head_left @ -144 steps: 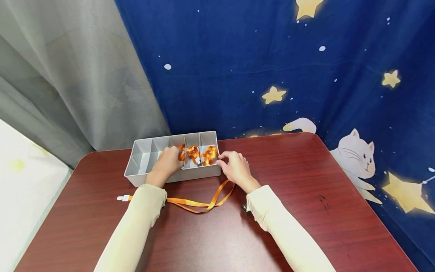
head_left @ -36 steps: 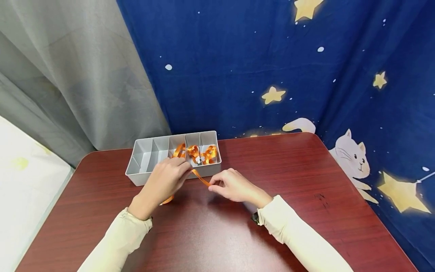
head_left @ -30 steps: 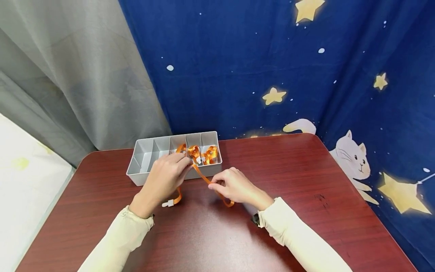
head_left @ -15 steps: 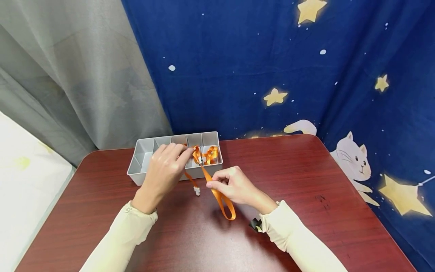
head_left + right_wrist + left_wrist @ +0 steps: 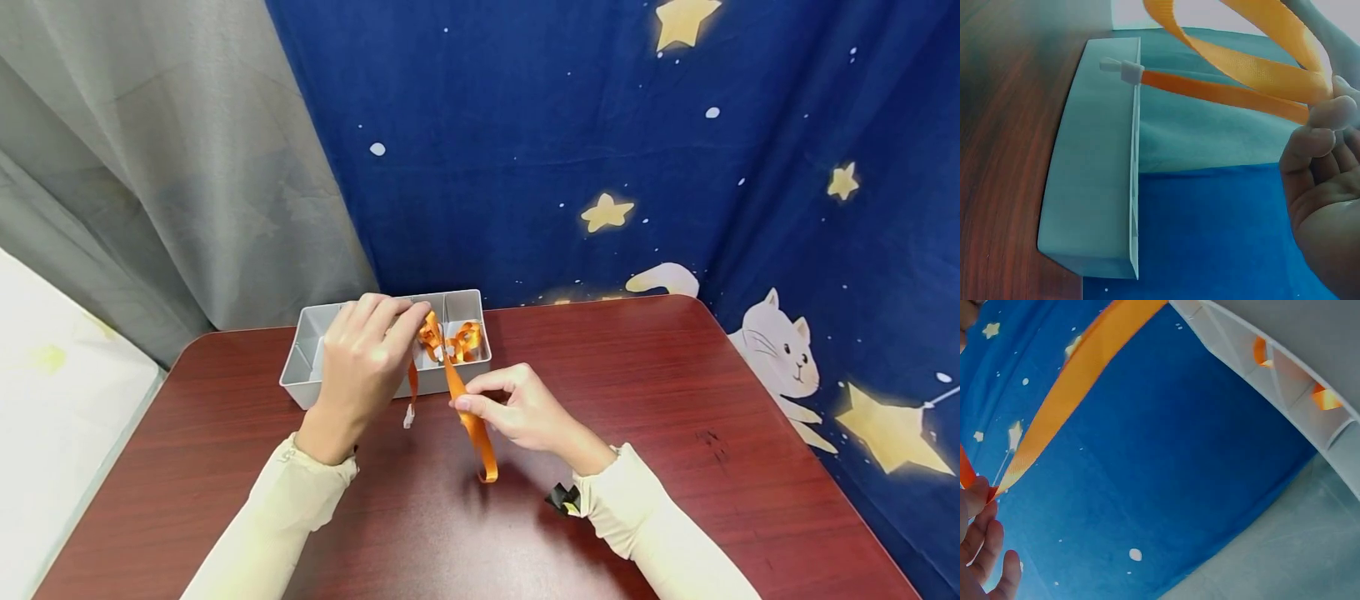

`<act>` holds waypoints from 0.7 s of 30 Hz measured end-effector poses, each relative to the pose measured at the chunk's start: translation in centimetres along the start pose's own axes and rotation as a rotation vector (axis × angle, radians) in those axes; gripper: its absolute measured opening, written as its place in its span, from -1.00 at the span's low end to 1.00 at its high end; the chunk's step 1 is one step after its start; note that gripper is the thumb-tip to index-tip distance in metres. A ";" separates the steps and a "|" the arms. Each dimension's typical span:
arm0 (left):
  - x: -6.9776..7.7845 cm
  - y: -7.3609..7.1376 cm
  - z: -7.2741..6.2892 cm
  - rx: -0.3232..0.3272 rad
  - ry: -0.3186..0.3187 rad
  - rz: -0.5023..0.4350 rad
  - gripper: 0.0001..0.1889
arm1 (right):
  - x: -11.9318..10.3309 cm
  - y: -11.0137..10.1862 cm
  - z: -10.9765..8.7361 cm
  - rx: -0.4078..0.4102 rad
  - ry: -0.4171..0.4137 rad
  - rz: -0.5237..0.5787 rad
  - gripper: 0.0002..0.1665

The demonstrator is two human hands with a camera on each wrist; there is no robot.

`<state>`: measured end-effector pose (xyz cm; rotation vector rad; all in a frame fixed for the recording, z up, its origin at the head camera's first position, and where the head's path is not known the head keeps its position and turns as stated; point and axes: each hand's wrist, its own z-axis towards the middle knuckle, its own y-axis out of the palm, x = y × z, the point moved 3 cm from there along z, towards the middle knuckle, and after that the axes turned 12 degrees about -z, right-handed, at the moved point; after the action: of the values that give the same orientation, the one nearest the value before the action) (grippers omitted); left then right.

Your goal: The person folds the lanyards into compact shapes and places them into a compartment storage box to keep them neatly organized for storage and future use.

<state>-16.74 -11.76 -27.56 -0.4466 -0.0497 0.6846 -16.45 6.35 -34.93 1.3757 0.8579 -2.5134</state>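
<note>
An orange lanyard point(image 5: 476, 433) is stretched between my hands above the table, in front of a grey divided tray point(image 5: 457, 375). My left hand point(image 5: 360, 362) pinches its upper part between thumb and fingers over the tray. Lower and to the right, my right hand point(image 5: 528, 408) pinches the strap, and a loop hangs below those fingertips. A white clip point(image 5: 408, 417) dangles on its strap end beneath the left hand; the right wrist view shows the clip point(image 5: 1124, 70) hanging before the tray wall. Part of the strap is hidden behind the left fingers.
Coiled orange lanyards point(image 5: 465, 340) lie in the tray's right-hand compartments; the left hand covers its middle. The tray stands near the back edge of a reddish-brown table point(image 5: 652, 400). Behind hang grey point(image 5: 187, 167) and blue star-patterned point(image 5: 480, 150) curtains.
The lanyard has gone from lying on the table to hanging from both hands. My left hand left the tray and rose. Lately the clip swung left and the hanging loop narrowed.
</note>
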 end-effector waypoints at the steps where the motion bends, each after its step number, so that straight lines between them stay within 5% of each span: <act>1: 0.1 -0.1 0.3 0.017 -0.004 -0.010 -0.82 | -0.1 -0.1 0.0 0.006 -0.007 0.009 -0.88; 10: 0.7 -0.6 2.3 0.079 -0.076 -0.228 -0.89 | -0.7 -0.7 0.5 0.097 -0.135 -0.019 -0.88; 17: 1.5 -1.0 3.2 0.083 -0.033 -0.294 -0.90 | -0.8 -0.9 0.8 0.165 -0.005 0.021 -0.95; 21: 1.9 -1.0 3.4 0.081 -0.012 -0.326 -0.89 | -0.7 -0.8 1.1 0.154 0.043 0.056 -0.78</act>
<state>-15.32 -9.98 -24.21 -0.3465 -0.1033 0.3668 -17.19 6.33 -33.54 1.4823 0.6350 -2.5618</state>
